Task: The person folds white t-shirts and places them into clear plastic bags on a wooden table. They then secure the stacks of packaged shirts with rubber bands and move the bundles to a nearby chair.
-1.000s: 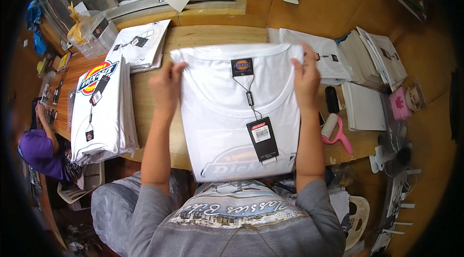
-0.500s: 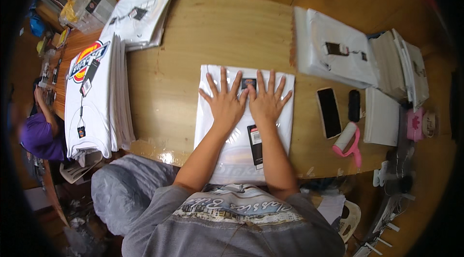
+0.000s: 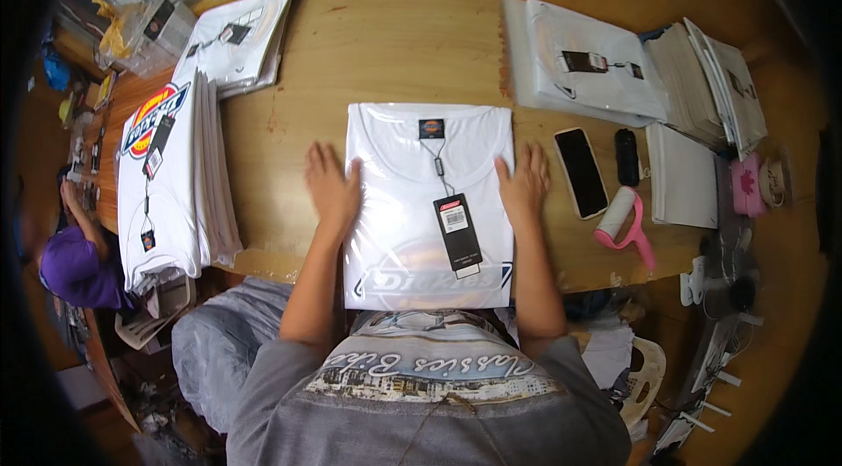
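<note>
A folded white T-shirt in a clear plastic bag lies on the wooden table in front of me. A black hang tag on a cord lies over it, below a dark neck label. My left hand is at the bag's left edge, its fingers extended and thumb toward the bag. At the opposite edge is my right hand, fingers also stretched out and thumb by the plastic. Neither hand grips the bag; whether the thumbs press on its edges is hard to tell.
At left stands a pile of white T-shirts, with bagged shirts behind it. More bagged shirts lie at far right. Nearby are a phone, a black case and a pink-handled lint roller. A person in purple is at far left.
Both hands have moved off the bag's top and apart to its two side edges. The label, cord and tag now show fully. The bagged shirt sits nearer to me.
</note>
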The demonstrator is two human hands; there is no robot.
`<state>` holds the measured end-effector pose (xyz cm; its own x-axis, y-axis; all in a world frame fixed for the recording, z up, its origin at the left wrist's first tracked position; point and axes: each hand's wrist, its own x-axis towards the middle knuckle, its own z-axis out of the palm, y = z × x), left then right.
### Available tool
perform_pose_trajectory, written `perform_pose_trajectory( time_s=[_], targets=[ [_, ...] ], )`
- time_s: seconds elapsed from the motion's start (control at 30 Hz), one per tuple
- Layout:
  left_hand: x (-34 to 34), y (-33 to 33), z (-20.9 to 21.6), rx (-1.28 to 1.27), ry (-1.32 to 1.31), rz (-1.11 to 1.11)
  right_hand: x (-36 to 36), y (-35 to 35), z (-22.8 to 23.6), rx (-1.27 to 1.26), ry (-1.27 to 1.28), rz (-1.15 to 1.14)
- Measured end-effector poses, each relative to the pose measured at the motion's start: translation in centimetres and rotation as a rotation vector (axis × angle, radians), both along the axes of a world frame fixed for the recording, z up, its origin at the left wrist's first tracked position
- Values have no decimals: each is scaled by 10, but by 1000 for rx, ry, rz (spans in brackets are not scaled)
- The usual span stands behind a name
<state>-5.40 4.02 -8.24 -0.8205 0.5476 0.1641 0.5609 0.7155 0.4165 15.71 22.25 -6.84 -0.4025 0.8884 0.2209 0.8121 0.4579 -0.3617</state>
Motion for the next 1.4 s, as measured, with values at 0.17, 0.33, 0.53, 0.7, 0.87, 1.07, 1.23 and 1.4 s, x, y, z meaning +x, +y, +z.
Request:
perform_pose_trajectory(
  time_s=[0.17, 0.33, 0.53, 0.7, 0.87, 1.07, 1.23, 1.4],
  targets=[
    [58, -56, 26, 284, -180, -257, 74, -57, 13, -580, 501, 320],
    [68, -36, 59, 609, -708, -236, 79, -70, 15, -1108, 1249, 153],
    [92, 28, 233, 656, -186, -906, 83, -8, 60, -856, 1659, 201],
    [105, 3, 264, 777, 64, -920, 56, 95, 91, -423, 1822, 130],
    [97, -75, 242, 522, -77, -411, 40, 238, -5, -369, 1299, -278],
    [15, -234, 214, 429, 111, 304, 76, 280, -8, -555, 418, -540],
    [-81, -377, 176, 81, 388, 655, -95, 142, 80, -53, 319, 326],
    [-139, -388, 168, 20, 166, 759, -308, -71, 130, -317, 435, 1091]
  ],
)
